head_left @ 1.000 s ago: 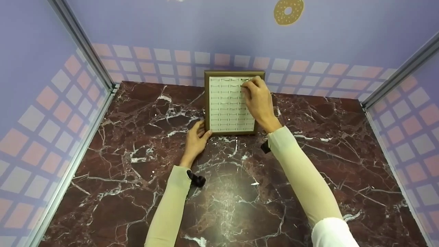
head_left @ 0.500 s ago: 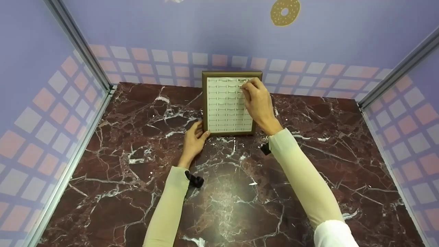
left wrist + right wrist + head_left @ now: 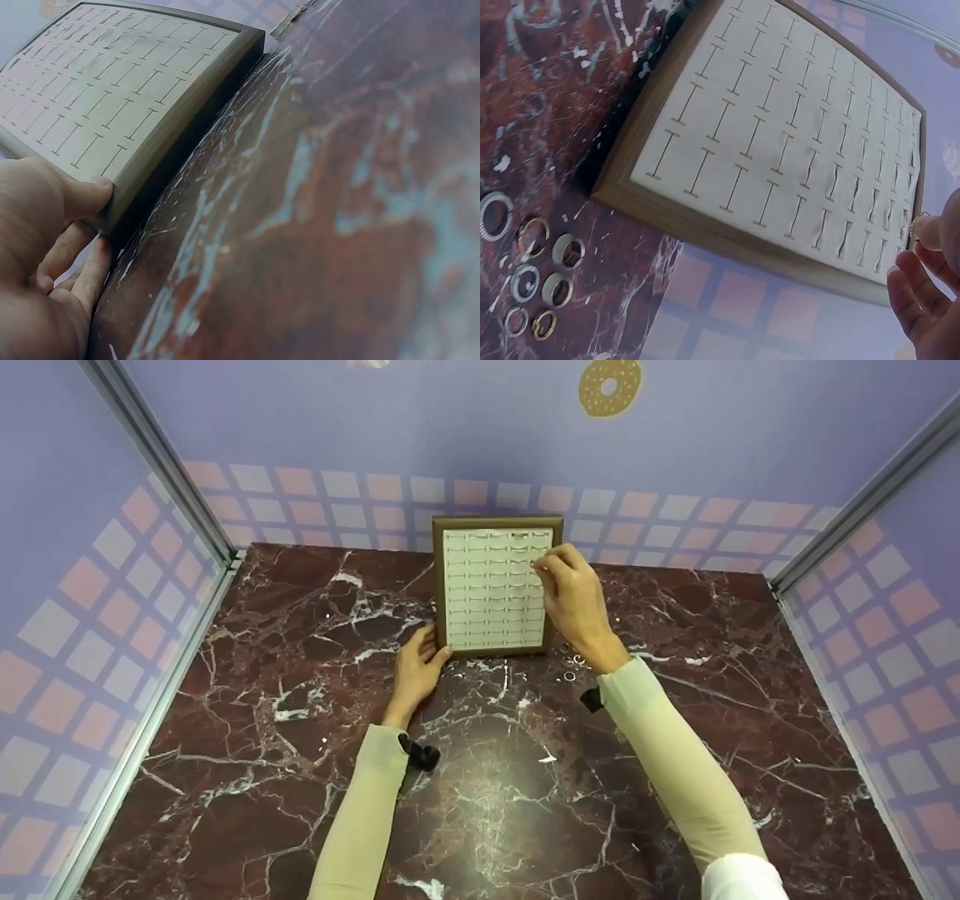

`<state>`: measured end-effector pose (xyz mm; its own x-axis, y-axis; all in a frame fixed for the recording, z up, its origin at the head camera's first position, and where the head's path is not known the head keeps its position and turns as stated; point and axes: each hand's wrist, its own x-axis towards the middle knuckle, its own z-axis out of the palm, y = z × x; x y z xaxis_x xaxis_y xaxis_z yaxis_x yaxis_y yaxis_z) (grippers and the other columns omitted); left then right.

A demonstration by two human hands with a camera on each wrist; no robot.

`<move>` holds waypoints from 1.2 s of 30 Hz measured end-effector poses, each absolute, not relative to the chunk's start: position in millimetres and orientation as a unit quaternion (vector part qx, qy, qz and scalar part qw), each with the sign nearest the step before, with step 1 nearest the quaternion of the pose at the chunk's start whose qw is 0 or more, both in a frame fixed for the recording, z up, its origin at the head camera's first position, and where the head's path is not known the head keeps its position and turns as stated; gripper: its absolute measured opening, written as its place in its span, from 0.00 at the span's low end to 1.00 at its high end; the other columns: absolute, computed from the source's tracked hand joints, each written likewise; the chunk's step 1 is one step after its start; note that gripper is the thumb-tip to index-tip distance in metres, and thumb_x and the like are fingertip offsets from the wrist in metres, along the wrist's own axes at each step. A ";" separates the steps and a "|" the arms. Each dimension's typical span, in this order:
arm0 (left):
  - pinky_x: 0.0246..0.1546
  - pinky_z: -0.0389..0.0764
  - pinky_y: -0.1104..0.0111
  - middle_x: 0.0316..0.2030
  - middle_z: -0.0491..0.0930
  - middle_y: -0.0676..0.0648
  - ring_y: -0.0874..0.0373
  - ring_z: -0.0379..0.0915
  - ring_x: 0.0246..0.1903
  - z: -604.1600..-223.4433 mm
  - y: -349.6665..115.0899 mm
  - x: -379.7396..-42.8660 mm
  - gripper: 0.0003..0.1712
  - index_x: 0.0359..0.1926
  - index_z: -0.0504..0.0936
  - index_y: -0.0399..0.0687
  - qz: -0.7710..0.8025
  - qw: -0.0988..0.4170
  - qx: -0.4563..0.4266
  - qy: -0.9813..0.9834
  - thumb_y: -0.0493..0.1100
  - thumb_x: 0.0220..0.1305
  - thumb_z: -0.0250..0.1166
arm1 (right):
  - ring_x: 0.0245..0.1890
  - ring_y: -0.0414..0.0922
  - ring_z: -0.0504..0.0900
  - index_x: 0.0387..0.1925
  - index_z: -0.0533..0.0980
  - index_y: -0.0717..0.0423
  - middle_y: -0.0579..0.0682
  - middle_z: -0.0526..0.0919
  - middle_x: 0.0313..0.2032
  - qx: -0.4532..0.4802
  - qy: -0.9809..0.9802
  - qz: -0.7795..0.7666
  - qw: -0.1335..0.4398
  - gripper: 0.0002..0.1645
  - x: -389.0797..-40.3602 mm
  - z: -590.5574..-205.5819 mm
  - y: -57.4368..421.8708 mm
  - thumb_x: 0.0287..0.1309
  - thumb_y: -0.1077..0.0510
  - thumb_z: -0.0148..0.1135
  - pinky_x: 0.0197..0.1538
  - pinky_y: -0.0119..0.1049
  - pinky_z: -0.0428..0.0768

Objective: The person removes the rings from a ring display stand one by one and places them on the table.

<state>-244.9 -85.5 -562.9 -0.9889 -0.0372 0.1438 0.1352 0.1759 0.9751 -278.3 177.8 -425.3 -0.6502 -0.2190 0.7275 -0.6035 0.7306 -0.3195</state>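
Observation:
A wood-framed ring display tray [image 3: 437,585], lined with white slotted padding, leans upright near the back wall. My left hand [image 3: 417,667] grips its lower left corner; in the left wrist view the thumb [image 3: 88,196] lies on the front of the frame and the other fingers are at its side and underneath. My right hand [image 3: 577,592] is at the tray's upper right side, thumb and fingertips pinching a small ring [image 3: 917,222] close to the padding. One dark ring [image 3: 520,536] sits in a top-row slot.
Several loose rings, among them a silver ring [image 3: 495,215] and a gold ring [image 3: 544,325], lie on the dark red marble tabletop [image 3: 247,780] right of the tray. The patterned back wall [image 3: 337,427] rises behind it, with side walls left and right.
My right hand has shifted down and to the right across the tray, uncovering the top-row ring and the loose rings on the tabletop. The left hand keeps its hold on the corner.

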 end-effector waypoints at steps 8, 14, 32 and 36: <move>0.74 0.78 0.53 0.66 0.77 0.27 0.35 0.75 0.68 -562.5 -85.8 -244.5 0.32 0.72 0.73 0.29 -0.644 0.067 -0.029 -0.761 0.30 0.71 0.69 | 0.39 0.52 0.85 0.41 0.86 0.65 0.57 0.84 0.43 0.242 -0.864 0.285 0.337 0.05 -268.0 -431.9 193.4 0.71 0.67 0.65 0.45 0.39 0.88; 0.73 0.78 0.53 0.66 0.77 0.28 0.35 0.76 0.68 -562.1 -86.0 -243.4 0.31 0.72 0.73 0.31 -0.640 0.067 -0.032 -0.765 0.31 0.71 0.69 | 0.42 0.54 0.86 0.39 0.86 0.64 0.57 0.84 0.44 0.245 -0.868 0.280 0.330 0.04 -261.1 -440.0 205.5 0.69 0.69 0.66 0.48 0.41 0.89; 0.74 0.78 0.53 0.67 0.76 0.28 0.35 0.75 0.68 -562.7 -85.2 -244.5 0.31 0.72 0.73 0.30 -0.643 0.068 -0.033 -0.762 0.30 0.71 0.68 | 0.43 0.54 0.87 0.36 0.88 0.66 0.58 0.84 0.42 0.242 -0.879 0.283 0.298 0.04 -244.1 -470.6 241.8 0.62 0.73 0.69 0.49 0.46 0.90; 0.74 0.78 0.53 0.67 0.76 0.28 0.35 0.75 0.68 -563.2 -85.1 -244.5 0.31 0.72 0.72 0.29 -0.643 0.066 -0.031 -0.762 0.30 0.71 0.68 | 0.42 0.55 0.87 0.36 0.88 0.66 0.58 0.84 0.41 0.237 -0.883 0.282 0.292 0.05 -239.2 -477.1 247.4 0.60 0.73 0.70 0.50 0.47 0.90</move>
<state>-244.5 -85.1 -563.2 -0.9893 -0.0371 0.1411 0.1329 0.1707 0.9763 -239.2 247.4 -477.1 -0.7172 -0.2529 0.6494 -0.5824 0.7293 -0.3592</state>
